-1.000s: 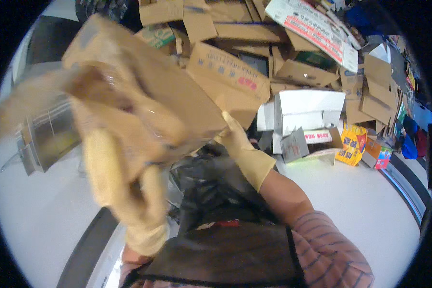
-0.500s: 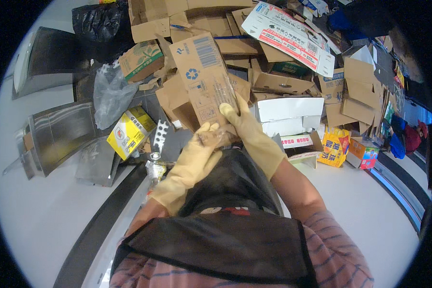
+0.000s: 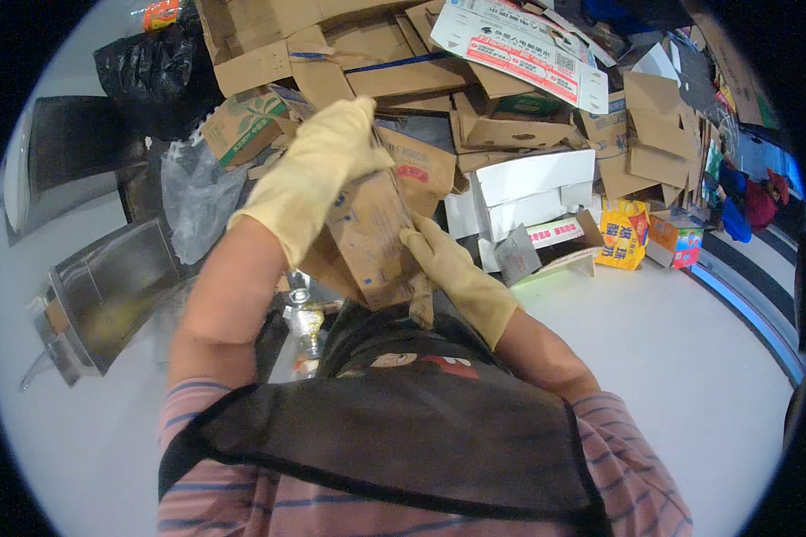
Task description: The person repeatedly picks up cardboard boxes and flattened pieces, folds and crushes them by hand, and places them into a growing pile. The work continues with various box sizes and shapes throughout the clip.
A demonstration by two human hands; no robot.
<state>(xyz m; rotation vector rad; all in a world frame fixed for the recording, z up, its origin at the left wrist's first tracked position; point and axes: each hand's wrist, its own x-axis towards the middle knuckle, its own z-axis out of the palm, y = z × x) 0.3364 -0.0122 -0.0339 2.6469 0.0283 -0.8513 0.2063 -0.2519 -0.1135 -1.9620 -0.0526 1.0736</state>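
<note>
A brown cardboard box (image 3: 372, 237) with blue printing stands tilted in front of my apron, its near flap hanging toward me. My left hand (image 3: 318, 170), in a cream rubber glove, reaches over its far upper end with the fingers bent down on it; the fingertips are partly hidden. My right hand (image 3: 452, 277), gloved alike, holds the right side, thumb on the face and fingers beneath. A crumpled brown strip (image 3: 421, 302) hangs beside the right hand at the box's near end. Another brown carton with a red mark (image 3: 416, 172) lies just behind.
Flattened cardboard (image 3: 412, 76) is heaped ahead, with a white printed sheet (image 3: 524, 54) on top. To the right lie a white box (image 3: 533, 192), a yellow bag (image 3: 622, 234) and a small orange carton (image 3: 674, 240). Clear plastic (image 3: 201, 192) and a black bag (image 3: 148, 72) are at the left.
My left hand has moved from the box's near end up and over its far end. The box has turned and come nearer me. My right hand still holds its side, slightly lower.
</note>
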